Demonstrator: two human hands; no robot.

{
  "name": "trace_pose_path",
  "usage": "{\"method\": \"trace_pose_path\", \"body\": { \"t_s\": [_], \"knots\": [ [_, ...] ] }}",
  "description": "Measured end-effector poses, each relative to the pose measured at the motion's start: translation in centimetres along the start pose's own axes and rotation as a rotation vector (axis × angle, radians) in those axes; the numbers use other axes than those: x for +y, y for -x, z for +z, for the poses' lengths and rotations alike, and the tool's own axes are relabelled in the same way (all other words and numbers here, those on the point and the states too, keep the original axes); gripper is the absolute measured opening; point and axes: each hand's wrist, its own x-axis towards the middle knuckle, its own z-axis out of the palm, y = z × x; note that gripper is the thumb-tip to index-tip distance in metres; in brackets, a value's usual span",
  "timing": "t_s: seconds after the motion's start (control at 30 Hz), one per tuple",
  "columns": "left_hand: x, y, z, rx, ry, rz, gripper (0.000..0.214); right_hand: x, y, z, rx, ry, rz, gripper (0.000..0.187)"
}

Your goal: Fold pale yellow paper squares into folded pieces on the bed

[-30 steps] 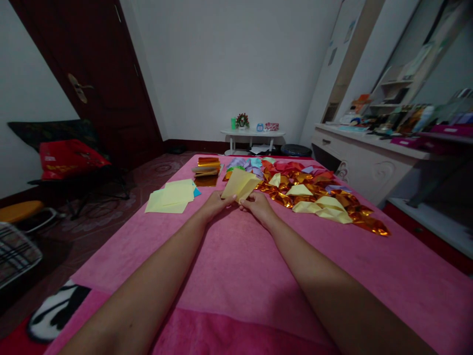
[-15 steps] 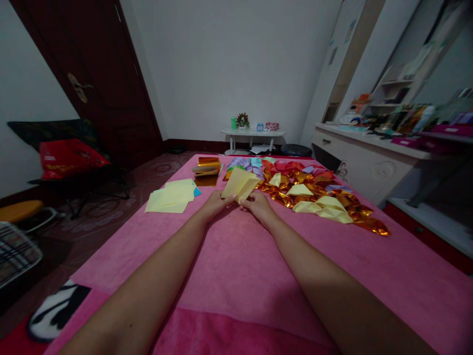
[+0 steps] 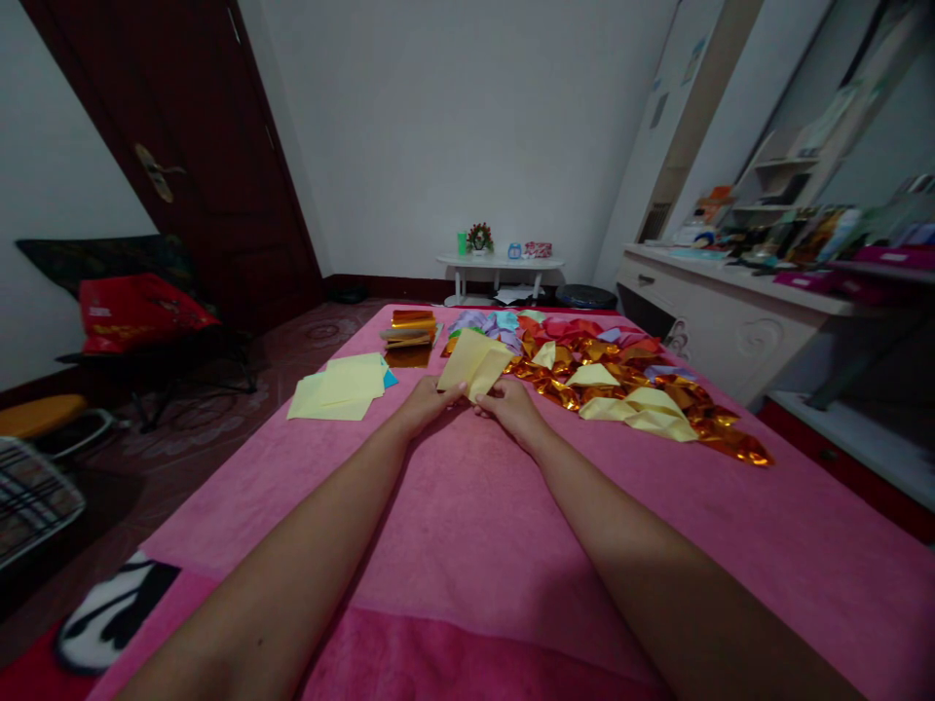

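A pale yellow sheet of paper [image 3: 474, 360] with a crease down it is held up between both hands over the pink cloth [image 3: 467, 506]. My left hand [image 3: 430, 401] is closed on its lower left edge, thumb on the near side. My right hand [image 3: 509, 407] pinches the bottom right edge. To the left lie flat yellow sheets [image 3: 336, 389] with a blue corner showing under them. Behind those is a stack of shiny gold paper [image 3: 407, 336]. On the right spread folded yellow pieces [image 3: 643, 411] and crumpled-looking gold foil pieces [image 3: 701, 394].
Red folded pieces [image 3: 577, 329] and purple ones lie toward the far edge. Beyond stands a low white table [image 3: 501, 262] with a small plant [image 3: 479, 237]. A cluttered white dresser [image 3: 716, 302] is at right; a chair with a red bag [image 3: 142, 312] is at left.
Almost nothing differs. Both hands keep their hold on the yellow sheet in the same place, and the sheet has tipped very slightly.
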Motion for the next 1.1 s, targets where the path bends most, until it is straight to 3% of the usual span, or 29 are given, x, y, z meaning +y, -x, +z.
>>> {"method": "trace_pose_path", "body": {
  "t_s": [0.73,1.1],
  "knots": [
    [-0.4,-0.2,-0.1,0.013,-0.004,0.026,0.04,0.1,0.0,0.0,-0.009,0.05,-0.046,0.009],
    [0.4,-0.1,0.1,-0.042,0.015,0.018,0.057,0.1,-0.1,-1.5,0.128,0.155,-0.166,0.024]
  ]
}}
